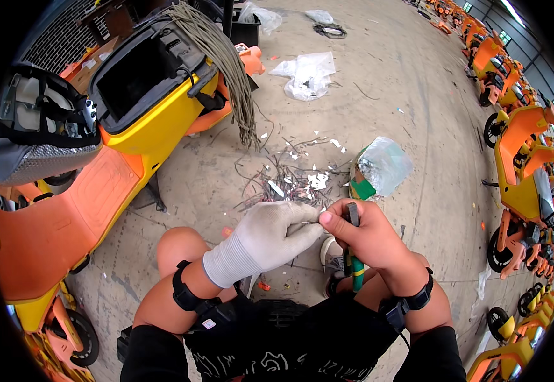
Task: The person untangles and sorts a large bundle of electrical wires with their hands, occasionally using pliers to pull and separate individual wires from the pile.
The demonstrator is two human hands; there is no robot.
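Observation:
My left hand [274, 234], in a pale knit glove, pinches a thin wire [305, 222] between thumb and fingers. Bare, my right hand [372, 234] meets it at the fingertips, where thumb and forefinger pinch near the wire's end. Pliers or cutters with green and yellow handles [356, 273] are tucked in the right palm, and their dark metal head [352, 213] sticks up beside the thumb. The wire's exact end is hidden by the fingers. Beyond the hands, a heap of cut cable pieces and white scraps [301, 186] lies on the concrete floor.
A yellow and orange scooter [157, 143] stands at the left, with a cable bundle [219, 62] draped over its open seat compartment. Right of the heap sits a plastic bag [384, 164]. Another clear bag [308, 79] lies farther off. Rows of scooters [520, 162] line the right side.

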